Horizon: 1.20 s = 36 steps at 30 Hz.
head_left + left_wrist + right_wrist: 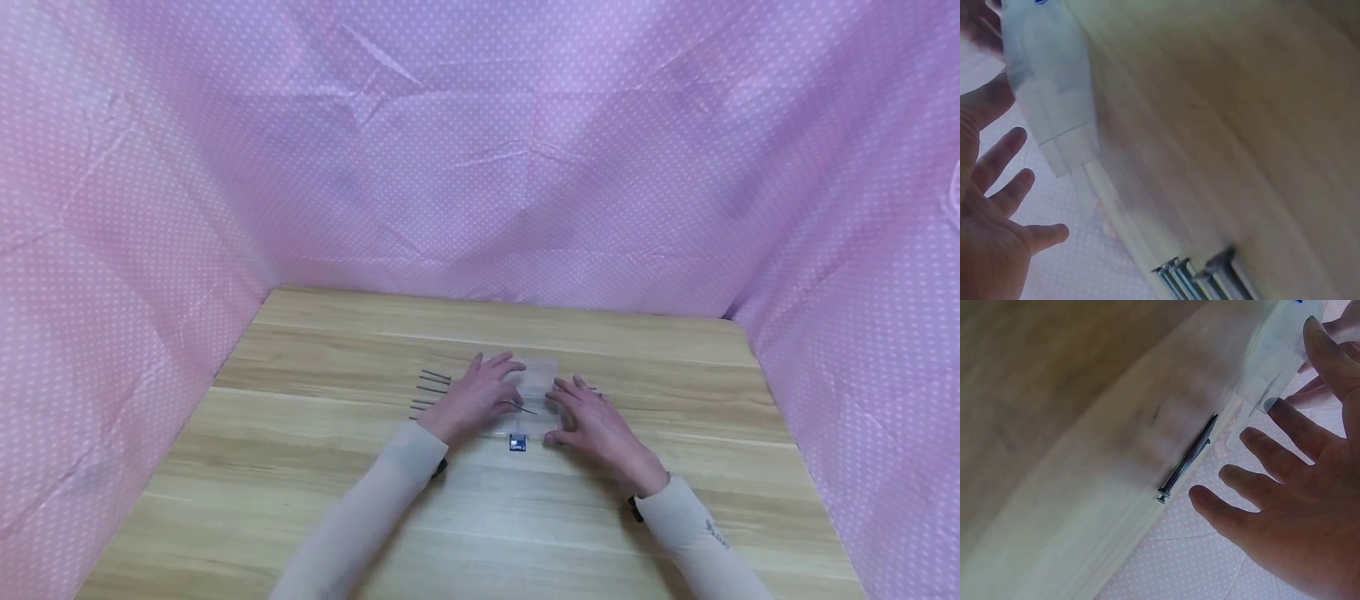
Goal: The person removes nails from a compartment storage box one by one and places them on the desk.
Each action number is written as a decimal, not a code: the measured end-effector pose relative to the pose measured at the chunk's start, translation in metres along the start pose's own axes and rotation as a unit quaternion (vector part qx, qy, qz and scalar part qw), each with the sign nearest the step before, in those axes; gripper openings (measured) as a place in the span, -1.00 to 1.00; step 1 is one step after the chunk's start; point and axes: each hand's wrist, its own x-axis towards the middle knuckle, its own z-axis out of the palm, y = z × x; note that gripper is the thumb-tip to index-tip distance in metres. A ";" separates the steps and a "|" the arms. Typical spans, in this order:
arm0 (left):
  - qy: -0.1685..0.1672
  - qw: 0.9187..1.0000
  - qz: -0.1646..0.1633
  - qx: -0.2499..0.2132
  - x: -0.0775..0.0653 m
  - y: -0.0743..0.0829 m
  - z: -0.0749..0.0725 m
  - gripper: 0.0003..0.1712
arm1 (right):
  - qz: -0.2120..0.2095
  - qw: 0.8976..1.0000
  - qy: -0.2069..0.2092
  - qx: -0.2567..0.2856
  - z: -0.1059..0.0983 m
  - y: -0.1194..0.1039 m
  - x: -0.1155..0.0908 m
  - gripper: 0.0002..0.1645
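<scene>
A clear plastic box (538, 375) with a blue label (517, 442) on its near side lies on the table between both hands. My left hand (480, 392) is over its left part, with several fingers spread in the left wrist view. A thin metal screw (527, 409) shows beside the left fingertips; whether they pinch it or it lies in the box, I cannot tell. At the box's right side is my right hand (600, 429), its fingers loosely extended and spread. In the right wrist view one fingertip meets the edge of the box (1272, 356).
Several screws (431, 389) lie in a row left of the box; the left wrist view shows flat-headed screws (1188, 278). Dark, pointed, flat-headed fasteners (1185, 462) lie beyond the right hand. Pink dotted cloth (495, 150) surrounds the wooden table (525, 533).
</scene>
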 end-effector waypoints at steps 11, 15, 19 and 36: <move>-0.013 1.000 0.014 0.005 0.008 -0.003 0.009 -0.80 | 0.001 1.000 0.001 -0.001 0.001 0.000 -0.001 -0.05; -0.018 1.000 0.018 0.012 0.010 -0.005 0.010 -0.80 | 0.000 1.000 0.001 0.000 0.001 -0.001 -0.001 -0.05; -0.023 0.999 0.022 0.020 0.011 -0.005 0.010 -0.81 | 0.003 1.000 0.000 0.003 0.000 -0.002 -0.001 -0.05; -0.042 0.998 0.030 0.041 0.018 0.003 0.009 -0.92 | -0.006 1.000 0.004 -0.001 -0.001 -0.003 -0.002 -0.05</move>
